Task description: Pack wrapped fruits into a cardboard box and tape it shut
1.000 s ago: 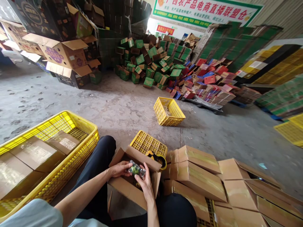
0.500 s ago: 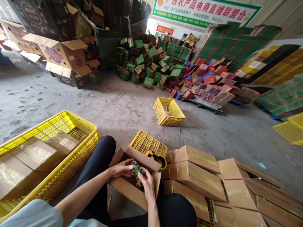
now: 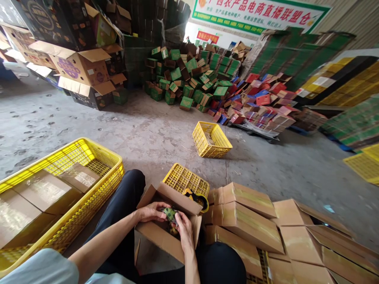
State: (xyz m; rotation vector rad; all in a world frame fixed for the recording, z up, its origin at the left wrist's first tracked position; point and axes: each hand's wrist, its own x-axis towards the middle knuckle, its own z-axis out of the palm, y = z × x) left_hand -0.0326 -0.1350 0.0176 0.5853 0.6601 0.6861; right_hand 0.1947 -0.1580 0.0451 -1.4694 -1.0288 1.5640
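Observation:
Between both hands is a small clear plastic packet with green contents [image 3: 169, 214], held just above an open cardboard box [image 3: 161, 240]. My left hand [image 3: 152, 212] grips its left end, fingers closed. On the right end, my right hand [image 3: 184, 227] is closed with the thumb pressing on top. Inside the box, partly hidden by the hands and the packet, lies something yellowish and dark [image 3: 173, 230]. Just beyond the box, a yellow-and-black tape dispenser [image 3: 197, 198] rests on an upturned yellow crate [image 3: 186, 177].
At left stands a large yellow crate [image 3: 118, 169] holding taped cartons. Several taped cartons [image 3: 251, 221] are stacked close on my right. Ahead on the concrete floor sits a smaller yellow crate [image 3: 211, 146]. Heaps of green boxes [image 3: 186, 103] and red boxes [image 3: 262, 99] lie farther back.
Both hands have turned and squeezed the packet, bringing their fingers closer around it. It has dropped slightly and its green side shows more. The crates and cartons have stayed put.

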